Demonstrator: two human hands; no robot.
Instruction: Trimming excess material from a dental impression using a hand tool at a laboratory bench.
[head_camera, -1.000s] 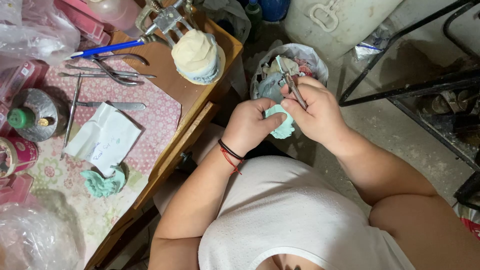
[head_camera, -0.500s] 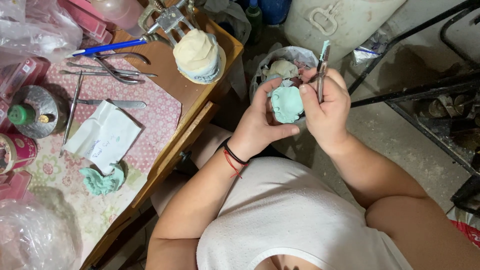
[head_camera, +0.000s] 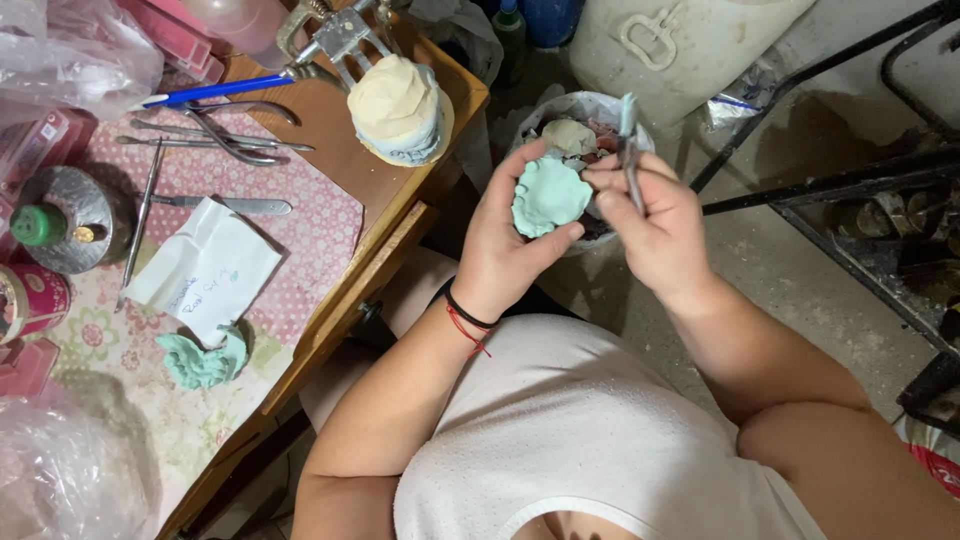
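Note:
My left hand (head_camera: 510, 240) holds a pale green, wavy-edged cast (head_camera: 550, 195) cupped between thumb and fingers. My right hand (head_camera: 655, 225) is closed around a thin metal tool (head_camera: 630, 150) that points upward, its fingertips touching the cast's right edge. Both hands hover over a small bin (head_camera: 560, 125) lined with plastic and holding scraps. On the wooden table corner stands a cream cast on a blue base (head_camera: 398, 110), clamped under a metal frame (head_camera: 340, 35).
The table (head_camera: 330, 170) carries several metal instruments (head_camera: 215, 135), a blue pen (head_camera: 215, 92), a folded paper note (head_camera: 205, 270), another green piece (head_camera: 205, 360), a round metal burner (head_camera: 60, 215) and plastic bags. A white canister (head_camera: 690, 40) and black metal frame (head_camera: 850, 190) stand on the floor.
My hands rose from my lap and turned the green cast face-up. The tool swung upright in my right hand. The view shifted little.

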